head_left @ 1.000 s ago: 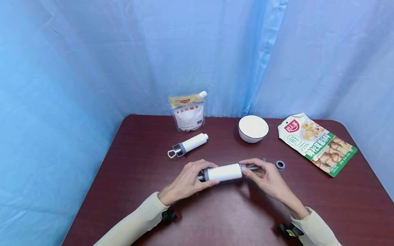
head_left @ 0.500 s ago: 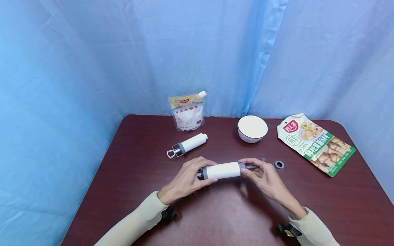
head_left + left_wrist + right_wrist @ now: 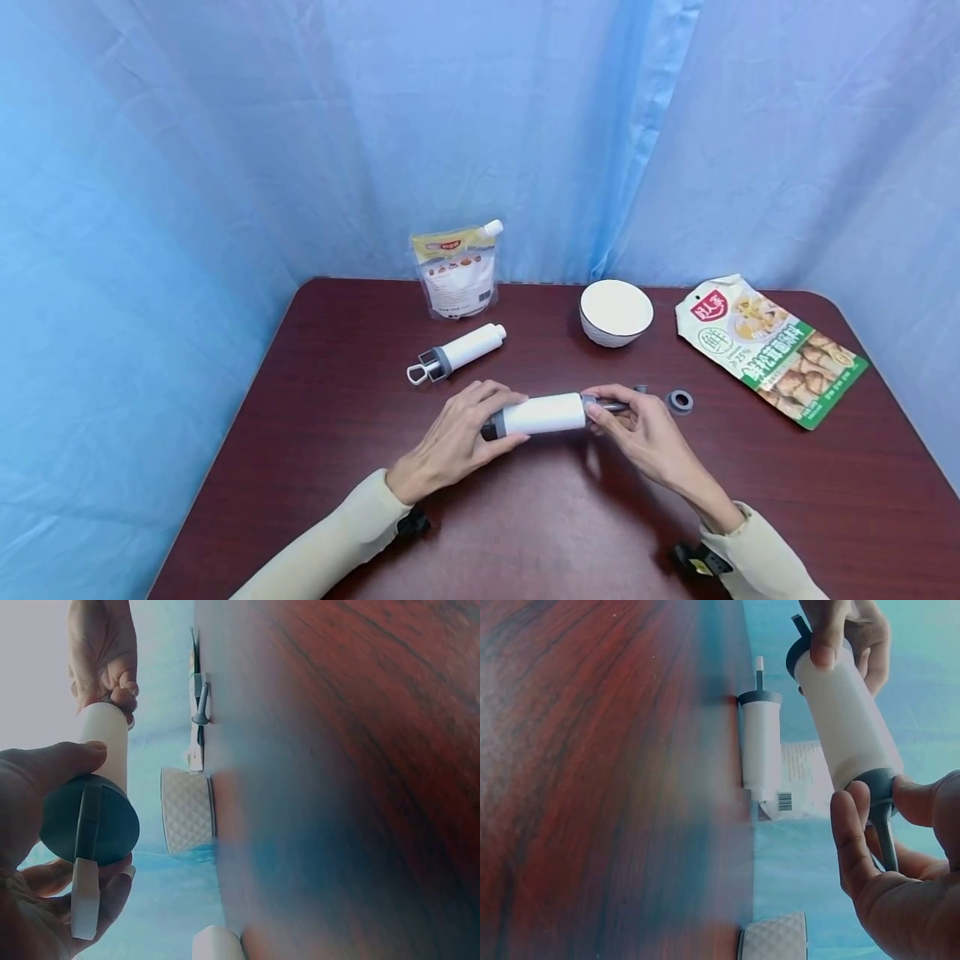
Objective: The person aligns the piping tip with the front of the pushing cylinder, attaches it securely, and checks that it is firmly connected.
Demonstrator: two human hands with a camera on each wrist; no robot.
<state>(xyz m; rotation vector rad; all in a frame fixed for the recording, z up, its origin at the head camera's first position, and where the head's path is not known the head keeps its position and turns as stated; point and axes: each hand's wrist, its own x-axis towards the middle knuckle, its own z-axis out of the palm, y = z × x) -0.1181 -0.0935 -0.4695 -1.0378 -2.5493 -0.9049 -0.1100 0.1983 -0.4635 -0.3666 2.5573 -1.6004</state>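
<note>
A white piping syringe (image 3: pixel 543 413) with dark grey ends lies level between both hands over the table. My left hand (image 3: pixel 461 433) grips its plunger end, thumb and fingers round the grey cap (image 3: pixel 90 817), with the handle sticking out towards the left wrist camera. At the other end my right hand (image 3: pixel 645 433) pinches the grey collar (image 3: pixel 876 784) of a narrow grey nozzle (image 3: pixel 885 834) between thumb and fingertips. A loose grey ring (image 3: pixel 680 402) lies on the table just beyond the right hand.
A second, similar white syringe (image 3: pixel 471 348) lies behind the left hand. Further back stand a spouted pouch (image 3: pixel 459 279) and a white bowl (image 3: pixel 617 312). A green and white mushroom packet (image 3: pixel 772 350) lies at the right. Blue curtains (image 3: pixel 480 142) enclose the dark red table (image 3: pixel 330 350).
The syringe has risen slightly, with both hands keeping their hold on its ends. The things on the table have stayed put.
</note>
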